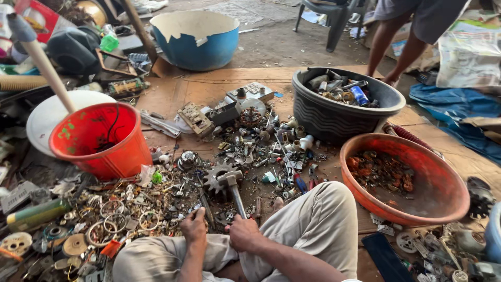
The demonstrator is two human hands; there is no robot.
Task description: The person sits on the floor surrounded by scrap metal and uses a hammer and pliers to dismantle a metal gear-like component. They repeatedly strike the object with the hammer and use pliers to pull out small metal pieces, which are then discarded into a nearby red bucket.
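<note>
the right hand (244,233) is closed in a fist around the lower end of a hammer (233,189), whose grey metal handle runs up toward 12 o'clock to a blocky steel head. that head rests on a toothed gear wheel (216,177), dull grey and rust-flecked, lying flat on the brown cardboard floor sheet (172,94) just ahead of the person's knees. the left hand (194,225) sits at 9 o'clock from the right one, fingers curled down onto the scrap by a small pale piece; whether it actually pinches anything cannot be told.

at 9 o'clock of the gear spreads a litter of metal rings and washers (117,216). at 10 o'clock stands a red bucket (104,143) with green flecks of paint on its wall, and a pale wooden stick (44,65) leans past it. at 12 o'clock, far off, sits a cracked blue tub (195,44). at 1 o'clock a dark grey ribbed basin (334,117) holds pipe fittings and a blue can. at 3 o'clock an orange bowl (443,193) carries rusty bits. at 11 o'clock, in the top corner, lies a red printed carton (39,15). at 2 o'clock another person's bare legs (389,44) stand beside a printed white sack (469,52).
</note>
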